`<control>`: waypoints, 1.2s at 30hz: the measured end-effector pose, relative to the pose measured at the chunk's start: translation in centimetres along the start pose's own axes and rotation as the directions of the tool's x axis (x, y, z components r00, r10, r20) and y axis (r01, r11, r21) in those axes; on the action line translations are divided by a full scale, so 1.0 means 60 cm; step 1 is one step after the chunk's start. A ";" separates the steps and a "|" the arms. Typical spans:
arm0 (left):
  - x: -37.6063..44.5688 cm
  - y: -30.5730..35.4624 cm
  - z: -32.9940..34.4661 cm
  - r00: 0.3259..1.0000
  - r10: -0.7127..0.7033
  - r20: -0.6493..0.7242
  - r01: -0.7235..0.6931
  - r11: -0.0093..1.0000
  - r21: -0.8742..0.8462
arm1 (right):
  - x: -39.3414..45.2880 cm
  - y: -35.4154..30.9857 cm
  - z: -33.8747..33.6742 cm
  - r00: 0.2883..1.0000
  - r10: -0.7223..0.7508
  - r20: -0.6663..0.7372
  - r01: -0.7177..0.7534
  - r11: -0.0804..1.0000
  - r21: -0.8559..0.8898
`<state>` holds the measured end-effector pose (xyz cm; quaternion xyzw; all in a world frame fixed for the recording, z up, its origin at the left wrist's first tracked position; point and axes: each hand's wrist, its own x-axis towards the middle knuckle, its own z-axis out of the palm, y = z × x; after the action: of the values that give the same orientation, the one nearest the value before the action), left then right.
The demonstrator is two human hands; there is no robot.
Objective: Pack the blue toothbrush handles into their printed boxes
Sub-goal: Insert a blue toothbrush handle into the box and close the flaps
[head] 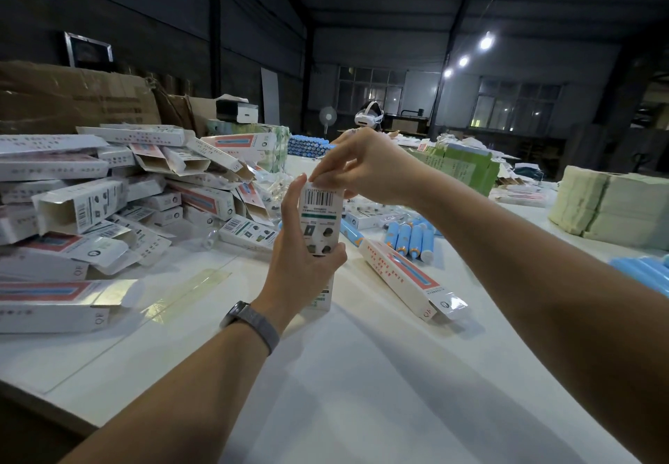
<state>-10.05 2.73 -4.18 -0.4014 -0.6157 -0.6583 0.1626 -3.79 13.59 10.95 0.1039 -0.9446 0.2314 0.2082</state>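
I hold one printed white box (320, 215) upright on the white table (362, 373), barcode side facing me. My left hand (302, 264) grips its lower half, thumb stretched up along the left edge. My right hand (365, 168) pinches the flap at the box's top end. Whatever is inside the box is hidden. Several loose blue toothbrush handles (411, 239) lie just right of the box. Another printed box (405, 277) lies flat with its end flap open.
A big heap of printed boxes (108, 206) fills the table's left side. More blue handles (307, 146) are stacked at the back, others (648, 271) at the right edge. Green cartons (459, 164) and pale paper stacks (611, 204) stand right. A headset (369, 116) sits far behind.
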 end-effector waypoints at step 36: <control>0.008 -0.012 -0.004 0.988 0.151 0.016 -0.152 0.986 0.070 | -0.088 0.008 0.076 0.939 -0.251 -0.234 0.076 0.817 -0.572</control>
<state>-10.97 2.78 -4.31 -0.4447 -0.6071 -0.6196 0.2230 -0.81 12.35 4.77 0.0844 -0.9156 -0.0585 0.3889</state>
